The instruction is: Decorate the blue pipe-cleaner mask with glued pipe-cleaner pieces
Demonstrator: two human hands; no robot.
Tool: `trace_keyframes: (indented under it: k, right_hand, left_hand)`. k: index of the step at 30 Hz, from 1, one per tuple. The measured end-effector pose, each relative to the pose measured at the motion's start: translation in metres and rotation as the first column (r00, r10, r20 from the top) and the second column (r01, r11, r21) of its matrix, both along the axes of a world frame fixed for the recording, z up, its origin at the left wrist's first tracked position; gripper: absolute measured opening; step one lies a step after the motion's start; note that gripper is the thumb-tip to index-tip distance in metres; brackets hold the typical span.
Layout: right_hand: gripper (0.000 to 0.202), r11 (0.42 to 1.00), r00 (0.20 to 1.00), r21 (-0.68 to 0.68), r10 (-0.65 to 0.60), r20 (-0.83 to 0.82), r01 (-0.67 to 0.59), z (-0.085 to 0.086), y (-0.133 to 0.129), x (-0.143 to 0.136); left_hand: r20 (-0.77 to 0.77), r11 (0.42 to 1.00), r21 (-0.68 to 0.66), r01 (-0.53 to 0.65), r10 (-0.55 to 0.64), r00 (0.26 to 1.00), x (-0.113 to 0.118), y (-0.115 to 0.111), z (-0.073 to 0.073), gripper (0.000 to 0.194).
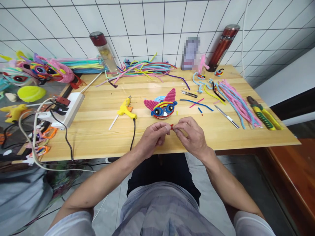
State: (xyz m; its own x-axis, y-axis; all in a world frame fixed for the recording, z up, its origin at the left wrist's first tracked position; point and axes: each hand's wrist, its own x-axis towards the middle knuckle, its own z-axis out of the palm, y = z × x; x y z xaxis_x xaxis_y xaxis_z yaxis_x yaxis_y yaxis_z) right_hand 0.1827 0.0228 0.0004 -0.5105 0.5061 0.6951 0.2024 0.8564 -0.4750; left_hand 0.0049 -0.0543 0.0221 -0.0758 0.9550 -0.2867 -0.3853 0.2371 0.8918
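Between the fingertips of my left hand [156, 133] and my right hand [192, 135] is a short red piece of pipe cleaner [172, 126]. Both hands are pinched closed on it, just above the table's front edge. Right behind them sits a pipe-cleaner animal head [163, 107] with pink ears, blue-ringed eyes and a white nose. To the left lies a yellow glue gun [126, 109] with a glue stick poking out of it. Thread snips [189, 94], a blue pipe cleaner [197, 104] and small cut bits are to the right of the head.
A craft knife [226, 116], pliers [262, 113] and pink and blue pipe cleaners [237, 101] lie at the right. More pipe cleaners [145, 69] are piled at the back between a glass bottle [104, 52] and a red flask [223, 47]. A power strip [71, 109] with cords stands left.
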Motion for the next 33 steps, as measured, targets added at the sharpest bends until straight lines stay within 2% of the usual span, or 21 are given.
trace_keyframes:
  k: [3, 6, 10, 13, 17, 20, 22, 28, 33]
  right_hand:
    - [0.013, 0.999, 0.998, -0.018, -0.048, -0.035, 0.047, 0.003, 0.017, -0.01]
    - [0.013, 0.996, 0.996, -0.042, -0.084, -0.034, 0.082, 0.004, 0.041, -0.02]
    - [0.01, 0.997, 0.999, -0.057, -0.051, -0.008, 0.05, 0.003, 0.062, -0.025]
    - [0.01, 0.999, 1.0, -0.046, 0.009, 0.01, -0.008, 0.004, 0.063, -0.022]
    - [0.01, 0.994, 0.993, -0.027, 0.11, 0.035, -0.109, 0.007, 0.052, -0.019]
    - [0.011, 0.991, 0.99, -0.002, 0.133, 0.036, -0.133, 0.008, 0.041, -0.019]
    - [0.011, 0.993, 0.992, 0.009, 0.121, 0.031, -0.121, 0.007, 0.036, -0.018]
    - [0.01, 0.999, 0.999, 0.017, 0.035, -0.036, -0.034, -0.001, 0.026, -0.018]
    - [0.007, 0.999, 0.997, -0.033, -0.014, -0.074, 0.011, -0.005, 0.019, -0.02]
  left_hand:
    - [-0.081, 0.996, 0.041, -0.084, 0.087, 0.993, -0.004, 0.0, 0.001, 0.037]
    - [-0.181, 0.99, 0.081, -0.116, 0.13, 0.975, -0.01, -0.002, -0.002, 0.032]
    - [-0.391, 0.982, 0.159, -0.103, 0.159, 0.907, -0.018, -0.002, -0.003, 0.026]
    - [-0.482, 0.977, 0.188, -0.103, 0.183, 0.857, -0.023, 0.004, 0.004, 0.024]
    - [-0.448, 0.989, 0.135, -0.066, 0.121, 0.886, -0.027, 0.018, 0.019, 0.028]
    - [-0.405, 0.995, 0.099, -0.028, 0.066, 0.912, -0.025, 0.026, 0.023, 0.025]
    - [-0.372, 0.996, 0.081, -0.029, 0.057, 0.927, -0.022, 0.027, 0.022, 0.022]
    - [-0.298, 0.988, 0.105, -0.11, 0.137, 0.945, -0.012, 0.025, 0.011, 0.021]
    - [-0.276, 0.981, 0.133, -0.143, 0.176, 0.945, -0.009, 0.025, 0.007, 0.024]
